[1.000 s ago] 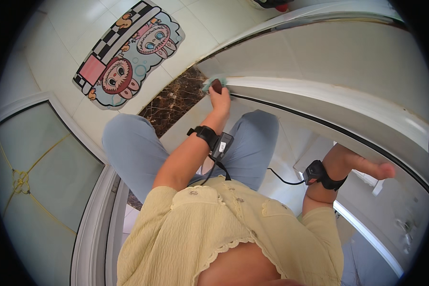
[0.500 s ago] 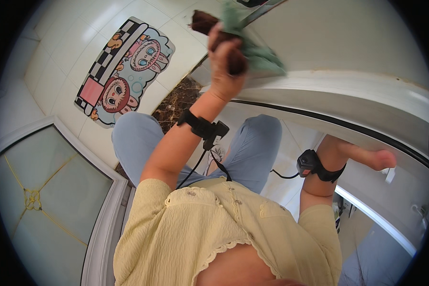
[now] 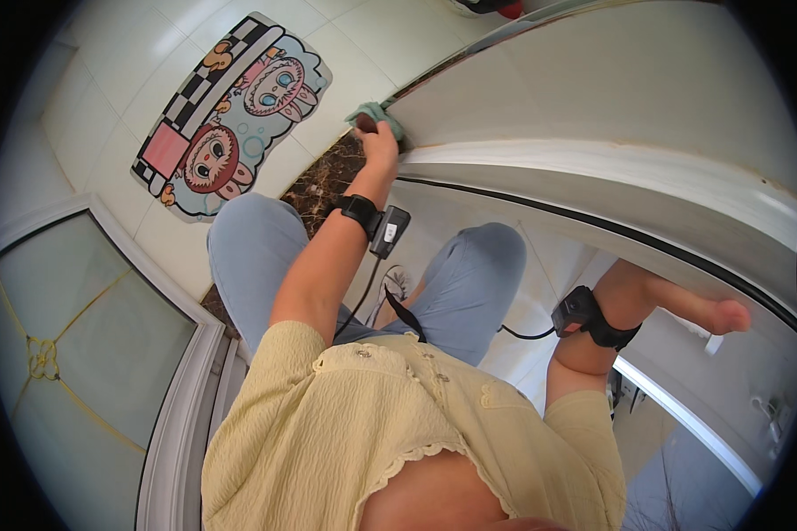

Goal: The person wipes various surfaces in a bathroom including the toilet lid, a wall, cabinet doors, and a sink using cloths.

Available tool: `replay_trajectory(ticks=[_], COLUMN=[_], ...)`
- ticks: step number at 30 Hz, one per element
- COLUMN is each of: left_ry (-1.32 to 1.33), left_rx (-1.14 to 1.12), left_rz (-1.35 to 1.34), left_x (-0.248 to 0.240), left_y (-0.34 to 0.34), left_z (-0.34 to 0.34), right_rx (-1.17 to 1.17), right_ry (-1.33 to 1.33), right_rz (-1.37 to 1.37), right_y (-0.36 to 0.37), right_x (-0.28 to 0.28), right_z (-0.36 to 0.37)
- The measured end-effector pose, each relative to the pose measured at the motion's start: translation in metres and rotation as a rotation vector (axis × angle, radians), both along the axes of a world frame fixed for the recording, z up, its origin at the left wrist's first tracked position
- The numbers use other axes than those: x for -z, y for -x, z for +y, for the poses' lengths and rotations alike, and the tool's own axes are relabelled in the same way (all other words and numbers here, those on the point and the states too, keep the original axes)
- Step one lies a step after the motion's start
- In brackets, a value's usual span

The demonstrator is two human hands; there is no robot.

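Observation:
My left hand [image 3: 381,149] is closed round a bunched cloth [image 3: 395,126]. Green fabric shows beyond the fingers, and a dark brown part pokes out beside them. The cloth is down at the near corner of a pale door panel [image 3: 593,88], close to the dark marble threshold [image 3: 323,181]. Over on the right, my right hand [image 3: 700,311] is at the inner face of the door, below its black seal strip. Only its thumb side shows plainly; the other fingers are hidden by the door edge. A black camera strap sits on each forearm.
A cartoon-printed mat [image 3: 239,119] lies on the pale tiled floor at the far left. To the lower left stands a glazed door [image 3: 71,345] with gold trim. My knees [image 3: 483,257] are bent between the doors. A metal fitting [image 3: 770,411] is at the right.
My left hand has carried the cloth lower and slightly left, from the panel's face to its corner by the threshold. The right hand has shifted only slightly, with the view.

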State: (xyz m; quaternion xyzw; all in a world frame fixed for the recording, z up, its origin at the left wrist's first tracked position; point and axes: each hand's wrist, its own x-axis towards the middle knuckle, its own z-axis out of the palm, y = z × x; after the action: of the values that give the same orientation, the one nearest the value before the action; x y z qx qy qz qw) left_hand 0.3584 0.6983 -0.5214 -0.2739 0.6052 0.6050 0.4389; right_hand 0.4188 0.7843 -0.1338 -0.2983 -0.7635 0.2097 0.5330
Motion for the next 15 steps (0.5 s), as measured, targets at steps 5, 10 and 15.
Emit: replay_trajectory(ticks=[5, 10, 15], left_ry=[-0.254, -0.521, -0.509], left_rx=[-0.103, 0.099, 0.098], left_rz=[0.524, 1.387, 1.523], left_x=[-0.1, -0.203, -0.173], left_y=[-0.018, 0.031, 0.027], left_z=[0.01, -0.001, 0.016], right_rx=[-0.012, -0.013, -0.017], right_ry=[-0.008, 0.002, -0.029], right_rz=[0.002, 0.002, -0.061], right_y=[0.001, 0.0, -0.003], right_x=[0.001, -0.001, 0.009], right_z=[-0.004, -0.004, -0.004])
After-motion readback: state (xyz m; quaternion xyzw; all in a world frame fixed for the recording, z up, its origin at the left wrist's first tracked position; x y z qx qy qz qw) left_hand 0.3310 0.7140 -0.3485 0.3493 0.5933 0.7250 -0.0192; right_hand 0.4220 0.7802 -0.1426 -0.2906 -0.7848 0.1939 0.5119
